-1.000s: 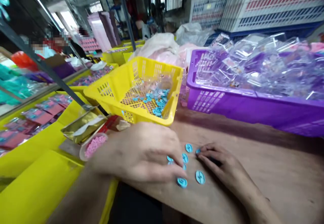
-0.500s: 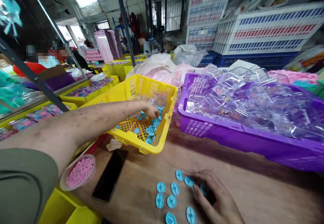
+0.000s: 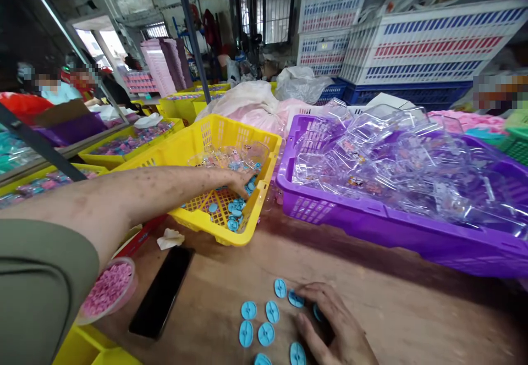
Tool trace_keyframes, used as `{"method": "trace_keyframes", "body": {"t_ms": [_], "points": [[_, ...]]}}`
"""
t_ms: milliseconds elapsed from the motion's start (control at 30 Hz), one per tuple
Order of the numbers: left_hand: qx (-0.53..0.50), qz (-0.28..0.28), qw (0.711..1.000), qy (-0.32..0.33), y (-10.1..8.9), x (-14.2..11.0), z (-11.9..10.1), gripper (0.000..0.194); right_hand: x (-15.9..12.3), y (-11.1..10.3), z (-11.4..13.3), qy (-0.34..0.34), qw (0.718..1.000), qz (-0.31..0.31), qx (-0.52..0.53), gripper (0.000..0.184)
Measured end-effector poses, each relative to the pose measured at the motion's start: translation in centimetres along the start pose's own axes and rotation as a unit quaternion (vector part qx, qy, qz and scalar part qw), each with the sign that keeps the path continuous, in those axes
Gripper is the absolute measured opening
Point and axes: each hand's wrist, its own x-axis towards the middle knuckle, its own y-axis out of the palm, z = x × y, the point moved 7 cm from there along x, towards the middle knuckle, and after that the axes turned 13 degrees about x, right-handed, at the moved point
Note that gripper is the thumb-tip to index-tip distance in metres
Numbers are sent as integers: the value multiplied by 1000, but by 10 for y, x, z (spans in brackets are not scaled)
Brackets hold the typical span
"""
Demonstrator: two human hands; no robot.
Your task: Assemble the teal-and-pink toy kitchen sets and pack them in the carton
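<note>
My left hand [image 3: 240, 182] reaches down into a yellow plastic basket [image 3: 229, 237], at a heap of small blue oval plastic pieces [image 3: 236, 206]. Its fingertips are partly hidden among them, so I cannot tell whether it grips any. My right hand [image 3: 340, 324] rests on the wooden table [image 3: 214, 293] with thumb and fingers apart. One fingertip touches a blue oval piece [image 3: 295, 299], and another blue piece [image 3: 317, 312] shows under the hand. To its left lie several more blue oval pieces [image 3: 272, 312], spread out singly.
A purple basket [image 3: 330, 214] piled with clear plastic cases [image 3: 396, 167] stands at the right. A black phone [image 3: 163, 293] and a tub of small pink pieces [image 3: 109, 288] lie at the left. White crates [image 3: 433, 46] are stacked behind. People sit at the far left.
The camera has shifted, so the scene sits further left in view. My left hand is still in the yellow basket, now lower among the blue pieces. My right hand stays over its pieces.
</note>
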Motion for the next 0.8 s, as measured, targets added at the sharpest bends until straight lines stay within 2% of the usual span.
{"method": "trace_keyframes", "body": {"t_ms": [67,233,367,467,667,800], "points": [[-2,-6,1000,-21,-3,3,3,141,1,1,2,2,1000,7,-2,30],[-1,-24,999,-33,-13,3,-2,119,3,0,6,-3,1000,2,-1,29],[-5,-29,999,-33,-15,2,-5,136,1,2,4,2,1000,9,-1,28],[-9,-10,999,-30,-12,1,-6,131,1,3,2,10,1000,18,-1,24],[5,29,1000,1,4,-33,-9,106,1,5,2,27,999,31,6,23],[9,43,999,18,17,-56,-15,117,0,5,0,39,999,31,15,25]]}}
